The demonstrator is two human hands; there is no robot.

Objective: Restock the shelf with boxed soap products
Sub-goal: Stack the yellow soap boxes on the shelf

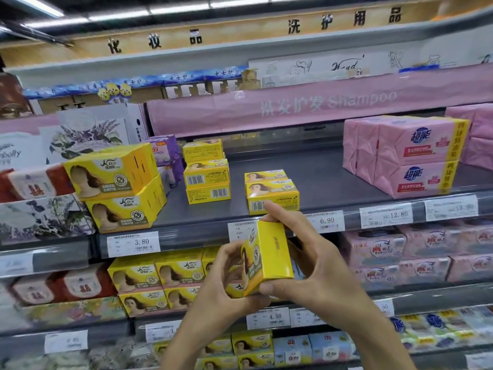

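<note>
Both hands hold one yellow soap box (269,252) upright in front of the grey shelf (333,172). My left hand (226,276) grips its lower left side. My right hand (301,260) pinches it between fingers on top and thumb underneath. On the shelf just behind stands a short stack of two yellow boxes (272,190). A taller stack of three (206,170) stands further left. Two larger yellow packs (117,185) sit at the shelf's left front.
Pink wrapped soap packs (408,153) fill the shelf's right end, with bare shelf between them and the yellow stacks. Price tags (133,243) line the shelf edge. Lower shelves hold more yellow boxes (157,276) and pink and blue packs. A pink shampoo banner (320,102) hangs above.
</note>
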